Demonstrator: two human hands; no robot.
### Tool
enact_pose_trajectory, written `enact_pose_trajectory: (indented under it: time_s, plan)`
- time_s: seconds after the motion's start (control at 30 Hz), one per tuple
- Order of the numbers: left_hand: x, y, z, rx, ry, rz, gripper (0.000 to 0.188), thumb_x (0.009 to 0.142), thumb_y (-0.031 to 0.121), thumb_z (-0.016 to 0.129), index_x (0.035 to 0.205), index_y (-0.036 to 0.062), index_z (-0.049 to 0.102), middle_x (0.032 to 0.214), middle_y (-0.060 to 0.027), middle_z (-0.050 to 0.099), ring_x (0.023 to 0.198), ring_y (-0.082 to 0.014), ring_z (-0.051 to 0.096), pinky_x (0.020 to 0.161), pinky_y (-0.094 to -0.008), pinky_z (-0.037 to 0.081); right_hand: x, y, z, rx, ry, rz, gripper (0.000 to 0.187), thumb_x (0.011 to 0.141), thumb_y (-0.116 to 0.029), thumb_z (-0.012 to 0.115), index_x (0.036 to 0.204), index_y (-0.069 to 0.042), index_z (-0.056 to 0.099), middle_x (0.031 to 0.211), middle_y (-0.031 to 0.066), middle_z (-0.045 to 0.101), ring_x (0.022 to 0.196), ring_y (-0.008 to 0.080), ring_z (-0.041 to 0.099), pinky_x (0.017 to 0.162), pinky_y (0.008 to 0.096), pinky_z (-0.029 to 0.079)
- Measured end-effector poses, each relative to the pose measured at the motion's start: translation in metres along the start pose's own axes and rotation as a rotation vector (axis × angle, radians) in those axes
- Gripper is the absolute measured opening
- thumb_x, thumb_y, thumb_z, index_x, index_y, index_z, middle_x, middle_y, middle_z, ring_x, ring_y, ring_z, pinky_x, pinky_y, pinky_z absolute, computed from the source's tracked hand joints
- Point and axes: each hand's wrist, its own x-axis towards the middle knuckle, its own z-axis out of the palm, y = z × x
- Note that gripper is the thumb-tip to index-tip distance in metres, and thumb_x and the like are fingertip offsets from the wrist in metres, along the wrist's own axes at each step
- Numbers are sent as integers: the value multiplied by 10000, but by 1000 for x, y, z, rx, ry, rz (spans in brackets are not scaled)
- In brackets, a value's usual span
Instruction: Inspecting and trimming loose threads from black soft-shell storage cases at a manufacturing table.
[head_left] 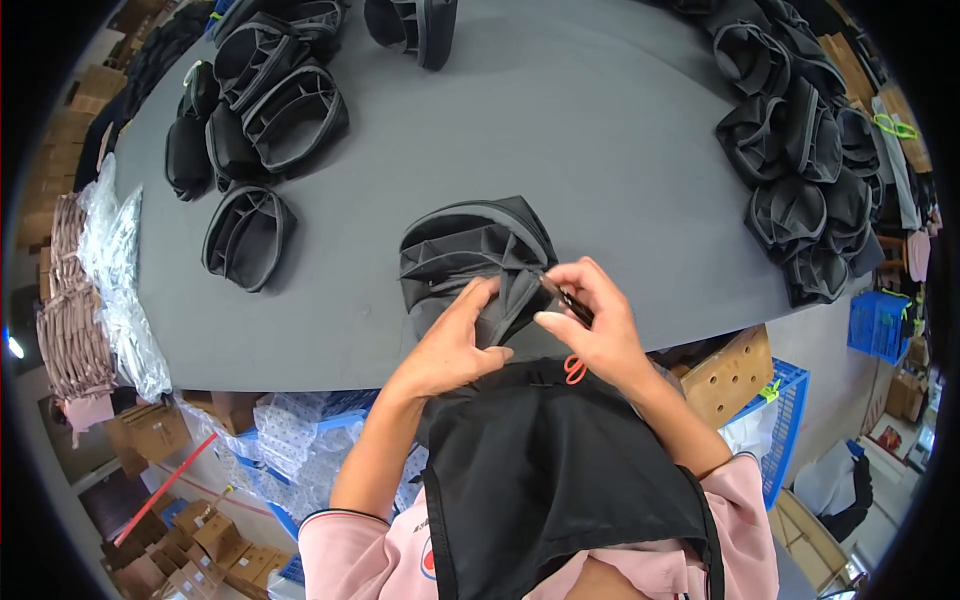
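Observation:
Right in front of me, at the table's near edge, stands an open black fabric pouch [470,240] with inner dividers and a zippered rim. My left hand [455,335] reaches into it, with the fingers inside and the thumb out at the near side, gripping its fabric. Between the fingers of my right hand [600,325] is a small black tool [576,305], which looks like thread snips. Its thin tip meets the pouch's right rim. Red-orange loops [575,370], like scissor handles, show at the top of my black apron [560,470].
Several similar pouches [295,118] cluster at the far left of the grey table [600,120], one [247,238] nearer. More pouches [790,210] pile along the right edge. Clear plastic bags [125,290] hang at the left edge. A blue crate [790,430] stands below the table, right.

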Motion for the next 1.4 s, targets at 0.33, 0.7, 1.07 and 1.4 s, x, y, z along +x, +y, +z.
enact_pose_trajectory:
  time_s: [0.33, 0.7, 1.07, 1.4]
  plan:
    - [8, -9, -5, -194, -73, 30, 773, 621, 128, 767, 1295, -1, 413, 1208, -77, 461, 1131, -206, 442, 959, -317, 348, -19, -6, -2, -431, 117, -224, 252, 731, -56, 678, 957, -40, 567, 796, 49, 521, 636, 160, 547, 559, 276, 424]
    - [12, -6, -2, -58, -60, -23, 790, 626, 181, 779, 1297, -1, 406, 1177, -56, 460, 1031, -181, 454, 826, -293, 396, -16, -10, -1, -887, 72, -404, 239, 678, -110, 718, 890, -92, 609, 755, 25, 507, 561, 191, 526, 517, 321, 404]
    - [-12, 13, -10, 243, 269, 51, 554, 742, 56, 645, 1244, -1, 416, 1095, -169, 566, 977, -316, 563, 894, -369, 427, 33, 2, 22, -435, 1, -253, 236, 736, -38, 652, 949, -114, 581, 797, 43, 505, 630, 220, 558, 541, 330, 443]
    - [-12, -10, -6, 222, 563, 144, 194, 750, 104, 709, 871, -13, 612, 812, -71, 611, 712, -153, 592, 616, -272, 472, 52, 16, 9, -427, -240, -147, 115, 727, -22, 691, 821, 3, 631, 682, 50, 477, 599, 150, 471, 547, 288, 388]
